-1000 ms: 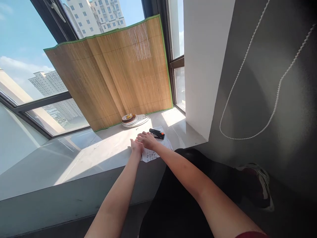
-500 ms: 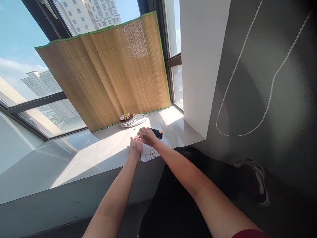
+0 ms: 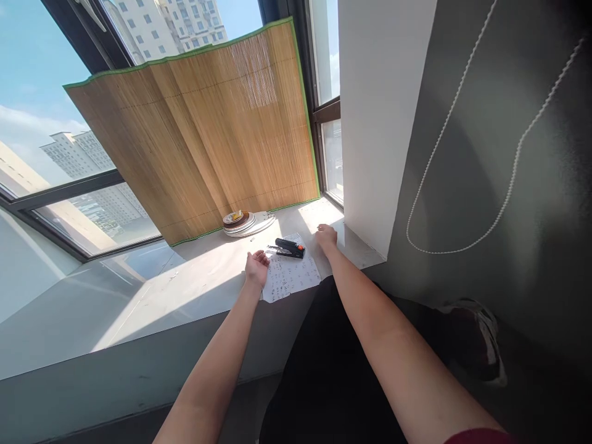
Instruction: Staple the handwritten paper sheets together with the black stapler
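Note:
A black stapler (image 3: 290, 248) with an orange-red spot at its rear end lies on handwritten paper sheets (image 3: 291, 277). Its top arm is raised from the base, with the front end toward my left hand. My left hand (image 3: 257, 267) rests at the paper's left edge, palm turned up and fingers loosely bent, close to the stapler's front. Nothing I can make out lies in that palm. To the right of the paper, my right hand (image 3: 326, 237) hovers over or rests on the sill, fingers curled together; whatever they may hold is hidden.
Behind the stapler, a stack of plates (image 3: 245, 224) stands on the windowsill (image 3: 194, 283). A bamboo mat (image 3: 203, 135) with green edging leans against the window. A white wall (image 3: 379, 123) and a hanging bead chain (image 3: 432, 148) are on the right.
My right hand has left my left hand and moved right, past the stapler, to the sill beside the paper. The stapler now shows fully. My left hand has hardly moved.

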A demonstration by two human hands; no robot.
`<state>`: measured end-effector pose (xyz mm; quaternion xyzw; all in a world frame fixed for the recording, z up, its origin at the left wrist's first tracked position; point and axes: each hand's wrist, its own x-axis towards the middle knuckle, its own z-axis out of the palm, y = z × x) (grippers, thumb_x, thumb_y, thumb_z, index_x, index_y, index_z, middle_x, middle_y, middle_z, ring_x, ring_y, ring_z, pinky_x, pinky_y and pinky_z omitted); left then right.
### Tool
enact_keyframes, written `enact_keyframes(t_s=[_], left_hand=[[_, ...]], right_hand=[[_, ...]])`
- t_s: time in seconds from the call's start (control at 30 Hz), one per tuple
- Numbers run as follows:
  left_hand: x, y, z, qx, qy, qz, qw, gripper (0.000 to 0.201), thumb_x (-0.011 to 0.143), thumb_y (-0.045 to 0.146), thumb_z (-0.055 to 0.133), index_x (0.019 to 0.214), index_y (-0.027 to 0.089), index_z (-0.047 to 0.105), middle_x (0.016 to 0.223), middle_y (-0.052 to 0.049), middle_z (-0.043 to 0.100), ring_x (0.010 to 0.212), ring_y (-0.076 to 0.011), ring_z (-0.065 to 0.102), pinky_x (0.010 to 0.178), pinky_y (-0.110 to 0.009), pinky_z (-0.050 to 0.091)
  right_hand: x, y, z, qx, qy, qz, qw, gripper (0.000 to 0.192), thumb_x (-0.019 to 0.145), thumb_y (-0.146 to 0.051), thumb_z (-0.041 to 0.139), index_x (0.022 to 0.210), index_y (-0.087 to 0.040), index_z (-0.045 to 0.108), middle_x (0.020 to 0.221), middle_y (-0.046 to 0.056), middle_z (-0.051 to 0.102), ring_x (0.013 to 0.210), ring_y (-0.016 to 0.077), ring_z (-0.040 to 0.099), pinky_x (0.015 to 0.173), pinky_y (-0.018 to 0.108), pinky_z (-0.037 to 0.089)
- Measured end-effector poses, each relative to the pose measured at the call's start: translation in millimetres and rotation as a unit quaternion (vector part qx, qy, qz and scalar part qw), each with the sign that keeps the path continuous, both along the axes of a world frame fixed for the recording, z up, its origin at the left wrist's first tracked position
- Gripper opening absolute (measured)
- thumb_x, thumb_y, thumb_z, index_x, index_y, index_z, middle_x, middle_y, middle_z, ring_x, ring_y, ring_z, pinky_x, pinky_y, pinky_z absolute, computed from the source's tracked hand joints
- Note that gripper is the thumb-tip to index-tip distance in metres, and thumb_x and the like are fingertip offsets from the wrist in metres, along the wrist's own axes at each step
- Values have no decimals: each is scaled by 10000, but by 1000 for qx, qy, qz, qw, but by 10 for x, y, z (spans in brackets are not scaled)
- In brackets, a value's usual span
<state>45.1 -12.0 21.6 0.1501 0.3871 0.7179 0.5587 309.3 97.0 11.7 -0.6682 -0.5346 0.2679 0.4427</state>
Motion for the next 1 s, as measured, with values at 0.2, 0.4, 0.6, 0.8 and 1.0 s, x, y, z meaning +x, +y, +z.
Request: enact_keyframes(t_s=[0.2, 0.4, 0.6, 0.8, 1.0], left_hand=[[7, 5, 2, 6, 13, 2, 1000, 531, 1226, 408, 342, 905, 169, 692, 714, -25, 604, 591, -146, 578, 616, -258, 487], [26, -33, -55, 19, 18, 13, 1000, 427, 1200, 327, 428, 891, 178, 681, 734, -18, 612, 608, -147, 589, 645, -269, 488], [-207, 229, 87, 48, 170, 89, 980, 286, 1068, 143, 531, 812, 215, 637, 722, -1, 583, 678, -163, 633, 693, -246, 540], [-681, 578, 244, 20, 320, 108, 941, 310, 992, -11, 492, 893, 210, 684, 1299, -126, 738, 1548, -208, 510, 1259, -284, 441], [-831, 715, 137, -26, 448, 38, 893, 341, 990, -28, 430, 981, 161, 714, 1529, -165, 686, 1713, -242, 270, 1397, -516, 75]], right_hand=[[-91, 79, -29, -13, -4, 48, 999, 733, 800, -24, 667, 1512, -201, 671, 1422, 134, 721, 1456, 290, 569, 1084, 333, 541], [-25, -24, 4, -41, 10, 16, 999, 467, 902, -38, 589, 1349, -134, 688, 1184, 149, 729, 1051, 237, 692, 841, 309, 537], [-27, -170, 175, -30, 46, -1, 998, 183, 864, -29, 635, 953, -172, 705, 955, 80, 692, 837, 212, 647, 726, 318, 505], [-116, -789, 616, 185, 78, -46, 978, 387, 904, -49, 405, 1108, -203, 696, 1101, 112, 762, 1007, 247, 716, 842, 343, 569], [-438, -2253, 303, 322, -237, 350, 847, 431, 952, -303, 515, 1294, -309, 778, 1203, 133, 780, 1248, 368, 697, 1029, 572, 590]])
